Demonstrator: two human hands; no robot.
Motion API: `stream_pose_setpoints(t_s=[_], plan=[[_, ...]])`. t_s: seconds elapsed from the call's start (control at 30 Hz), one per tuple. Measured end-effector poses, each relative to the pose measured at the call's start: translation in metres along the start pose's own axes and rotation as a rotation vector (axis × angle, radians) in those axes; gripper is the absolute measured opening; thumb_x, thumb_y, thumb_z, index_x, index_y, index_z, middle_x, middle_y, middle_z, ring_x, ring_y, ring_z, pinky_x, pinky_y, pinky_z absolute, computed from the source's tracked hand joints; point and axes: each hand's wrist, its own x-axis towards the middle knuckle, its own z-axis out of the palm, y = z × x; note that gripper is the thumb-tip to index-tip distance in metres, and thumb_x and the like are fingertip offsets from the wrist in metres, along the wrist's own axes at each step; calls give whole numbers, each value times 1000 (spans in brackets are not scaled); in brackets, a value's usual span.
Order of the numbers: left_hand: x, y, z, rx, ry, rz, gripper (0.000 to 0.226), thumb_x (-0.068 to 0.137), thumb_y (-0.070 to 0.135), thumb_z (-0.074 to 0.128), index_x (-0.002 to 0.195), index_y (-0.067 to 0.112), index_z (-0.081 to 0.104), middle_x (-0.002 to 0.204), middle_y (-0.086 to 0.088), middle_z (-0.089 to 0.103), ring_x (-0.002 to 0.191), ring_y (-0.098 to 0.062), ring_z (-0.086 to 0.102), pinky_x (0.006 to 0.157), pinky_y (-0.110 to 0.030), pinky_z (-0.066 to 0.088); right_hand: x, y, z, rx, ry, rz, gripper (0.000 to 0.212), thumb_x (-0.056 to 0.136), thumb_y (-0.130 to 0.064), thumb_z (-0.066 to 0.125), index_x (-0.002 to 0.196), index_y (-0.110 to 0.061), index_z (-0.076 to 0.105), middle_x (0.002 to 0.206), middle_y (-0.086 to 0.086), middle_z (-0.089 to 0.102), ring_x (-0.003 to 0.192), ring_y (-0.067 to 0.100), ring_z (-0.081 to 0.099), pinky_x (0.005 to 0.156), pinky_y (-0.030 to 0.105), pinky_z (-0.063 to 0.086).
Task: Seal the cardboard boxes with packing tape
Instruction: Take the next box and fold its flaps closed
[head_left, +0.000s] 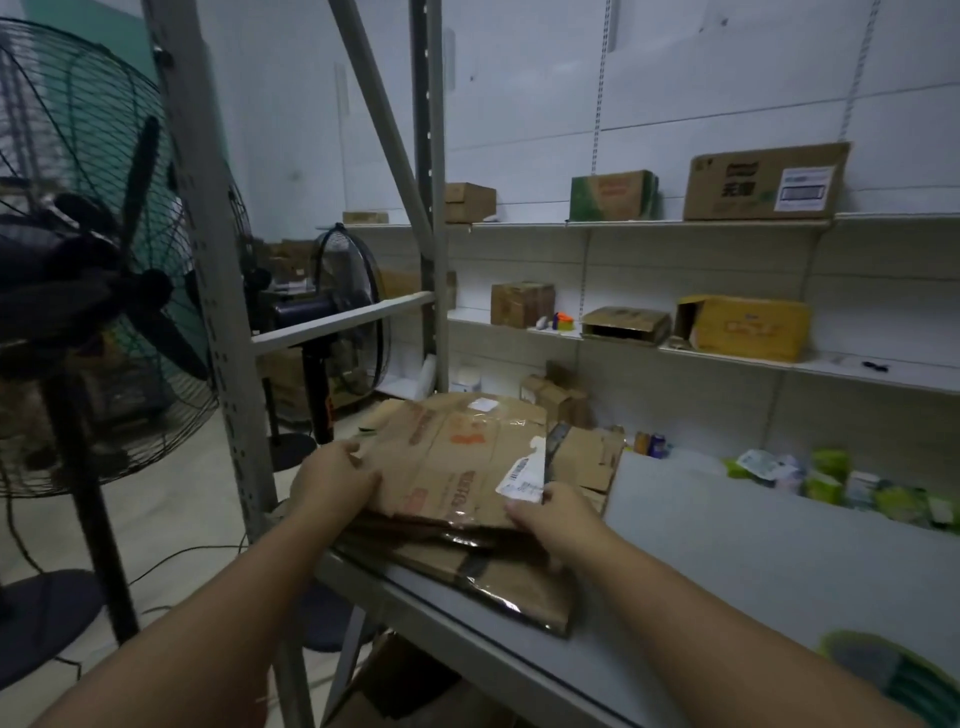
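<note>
A flattened brown cardboard box (457, 457) with old tape and a white label lies on top of a stack of other flattened boxes (483, 577) at the left end of a grey table (727, 545). My left hand (335, 480) grips the top box's left edge. My right hand (550, 517) grips its near right edge, just under the white label. No tape roll shows in the view.
A large standing fan (88, 270) is at the left, a second fan (348, 312) behind a grey metal rack post (218, 291). Wall shelves (675, 223) at the right carry cardboard boxes. Small green packets (831, 478) lie at the table's far right.
</note>
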Motion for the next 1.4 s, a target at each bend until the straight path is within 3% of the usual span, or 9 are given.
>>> stream_pose_setpoints(t_s=[0.17, 0.3, 0.47, 0.67, 0.83, 0.93, 1.03, 1.17, 1.4], plan=[[-21, 45, 2, -452, -35, 96, 44, 79, 0, 68, 116, 22, 58, 89, 4, 59, 85, -18, 61, 79, -41, 56, -6, -3, -50, 151, 116, -50, 40, 84, -3, 62, 123, -13, 57, 109, 4, 65, 92, 21, 65, 73, 33, 59], [-35, 91, 19, -738, -320, 46, 33, 79, -4, 66, 106, 14, 62, 101, -9, 65, 86, -25, 68, 72, -37, 58, -22, -1, -119, 207, 245, -67, 37, 85, 0, 60, 119, -13, 56, 106, 7, 65, 82, 20, 65, 58, 27, 53], [-61, 162, 53, -865, -525, 42, 33, 78, -10, 63, 105, 10, 61, 98, -14, 68, 85, -29, 70, 61, -31, 59, -73, 9, -210, 180, 353, -111, 24, 90, -4, 57, 106, -20, 50, 107, 12, 63, 88, 25, 68, 74, 38, 58], [-115, 227, 98, -714, -708, 219, 28, 76, -3, 69, 98, 13, 65, 100, -8, 70, 98, -26, 64, 91, -40, 48, -148, 38, -289, -39, 616, -197, 30, 92, -5, 56, 115, -23, 48, 113, -4, 53, 91, 14, 60, 74, 32, 56], [-183, 269, 122, -848, -754, 367, 37, 75, -4, 69, 97, 23, 58, 95, 0, 67, 89, -17, 64, 70, -33, 52, -188, 49, -338, -38, 902, -307, 26, 97, -9, 49, 101, -35, 44, 107, 3, 59, 77, 10, 56, 55, 21, 41], [-221, 282, 141, -861, -732, 399, 28, 78, -1, 70, 90, 21, 59, 84, 5, 67, 81, -16, 65, 75, -38, 55, -204, 50, -365, -139, 977, -333, 26, 96, -9, 49, 104, -33, 44, 112, 1, 56, 89, 15, 57, 65, 27, 46], [-244, 278, 169, -592, -793, 487, 19, 83, 21, 69, 101, 18, 63, 92, 3, 67, 85, -15, 64, 76, -32, 55, -215, 54, -385, -256, 937, -317, 27, 96, -10, 50, 102, -36, 47, 111, -1, 56, 97, 21, 57, 79, 38, 53], [-264, 257, 195, 197, -810, 878, 45, 77, 54, 63, 117, 35, 55, 115, 15, 55, 107, -9, 53, 92, -25, 44, -216, 61, -402, -306, 839, -292, 29, 95, -8, 51, 104, -36, 53, 106, 2, 59, 96, 23, 61, 81, 42, 56], [-246, 249, 193, 452, -729, 848, 20, 87, 27, 54, 104, 27, 66, 106, 3, 61, 96, -13, 57, 92, -32, 49, -197, 50, -413, -481, 738, -255, 30, 95, -12, 51, 119, -28, 61, 117, 6, 62, 99, 25, 59, 82, 45, 55]])
